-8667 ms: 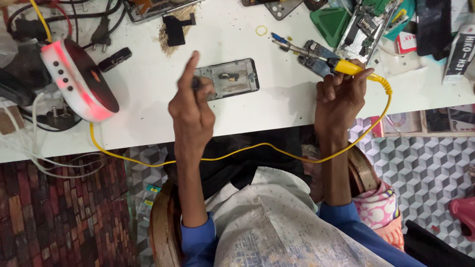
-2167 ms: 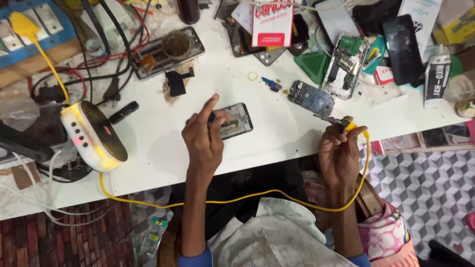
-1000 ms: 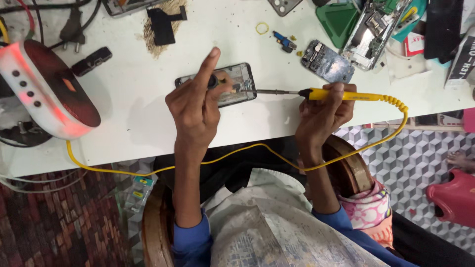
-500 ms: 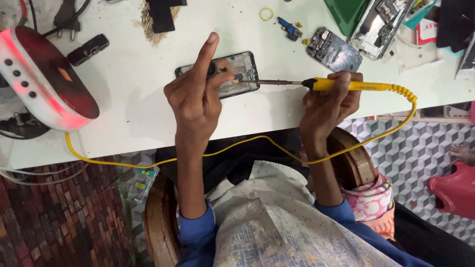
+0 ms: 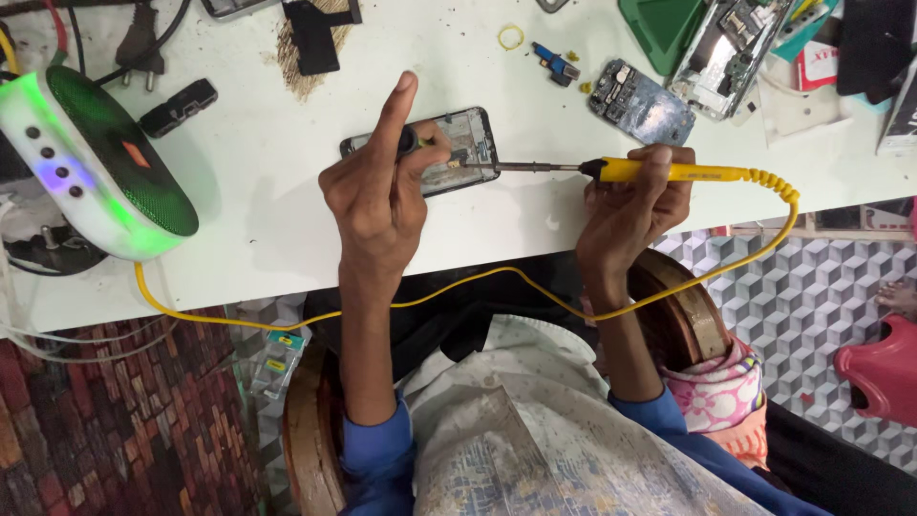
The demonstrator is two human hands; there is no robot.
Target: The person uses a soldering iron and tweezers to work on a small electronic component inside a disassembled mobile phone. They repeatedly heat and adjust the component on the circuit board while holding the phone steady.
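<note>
Phone: an opened phone (image 5: 435, 151) is laid on the white table (image 5: 258, 220), at 12 o'clock from the body.
Left hand (image 5: 377, 196): closed on the phone's edge, index finger raised.
Right hand (image 5: 630, 205): wrapped around the yellow soldering iron (image 5: 669, 172).
Tip: it is placed at the phone's 3 o'clock edge.
Advice: the phone should be kept pinned and the tip steady.

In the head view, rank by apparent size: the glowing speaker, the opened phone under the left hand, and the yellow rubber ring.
1. Speaker, largest by far.
2. Opened phone, partly hidden by the left hand, so its full extent is unsure.
3. Yellow rubber ring, smallest.
</note>
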